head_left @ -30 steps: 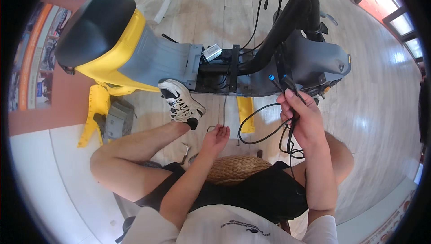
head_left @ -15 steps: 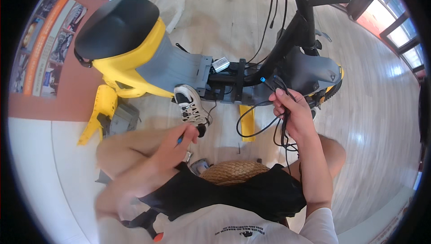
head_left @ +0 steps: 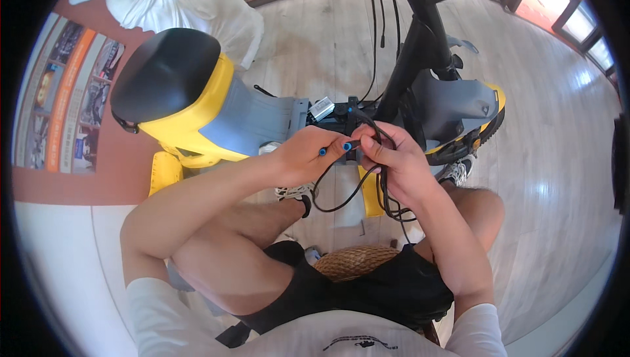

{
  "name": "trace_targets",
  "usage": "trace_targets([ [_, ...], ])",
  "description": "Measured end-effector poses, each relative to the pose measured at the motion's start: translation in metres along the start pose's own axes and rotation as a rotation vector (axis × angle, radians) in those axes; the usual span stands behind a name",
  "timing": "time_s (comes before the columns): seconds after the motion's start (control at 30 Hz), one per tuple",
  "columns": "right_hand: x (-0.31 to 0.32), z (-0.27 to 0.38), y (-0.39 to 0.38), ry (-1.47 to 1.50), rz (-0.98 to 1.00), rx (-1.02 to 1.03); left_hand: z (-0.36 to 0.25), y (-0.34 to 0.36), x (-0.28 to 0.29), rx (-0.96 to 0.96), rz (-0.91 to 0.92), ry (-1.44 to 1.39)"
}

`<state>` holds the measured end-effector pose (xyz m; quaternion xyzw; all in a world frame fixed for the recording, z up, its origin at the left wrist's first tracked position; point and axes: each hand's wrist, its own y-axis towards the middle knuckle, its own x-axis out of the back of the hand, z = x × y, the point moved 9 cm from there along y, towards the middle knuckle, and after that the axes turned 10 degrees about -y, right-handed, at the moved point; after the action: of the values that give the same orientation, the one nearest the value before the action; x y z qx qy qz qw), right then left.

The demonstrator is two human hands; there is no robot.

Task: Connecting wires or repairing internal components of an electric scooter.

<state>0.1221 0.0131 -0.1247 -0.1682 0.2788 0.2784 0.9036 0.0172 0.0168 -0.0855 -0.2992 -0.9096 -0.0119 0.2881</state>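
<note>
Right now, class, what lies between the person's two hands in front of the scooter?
In the head view, black cables with blue connector tips span from the left hand to the right hand, looping below them.

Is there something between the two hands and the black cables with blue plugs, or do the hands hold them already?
Nothing visible stands between. The left hand pinches the blue plugs, and the right hand grips the black cables beside it, in front of the scooter.
</note>
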Motion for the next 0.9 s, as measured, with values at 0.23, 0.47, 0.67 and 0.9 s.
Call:
trace_targets([
  [0.23,0.009,0.005,-0.006,-0.216,-0.113,-0.029,0.004,0.006,-0.015,0.121,0.095,-0.068],
  [0.47,0.012,-0.001,-0.012,-0.221,-0.102,0.009,0.004,0.003,-0.013,0.069,0.096,-0.078],
  [0.67,0.012,0.001,-0.014,-0.232,-0.123,0.022,0.003,0.004,0.000,0.017,-0.005,-0.084],
  [0.9,0.008,0.004,-0.014,-0.215,-0.117,0.039,0.023,0.004,0.003,0.112,-0.005,-0.110],
])
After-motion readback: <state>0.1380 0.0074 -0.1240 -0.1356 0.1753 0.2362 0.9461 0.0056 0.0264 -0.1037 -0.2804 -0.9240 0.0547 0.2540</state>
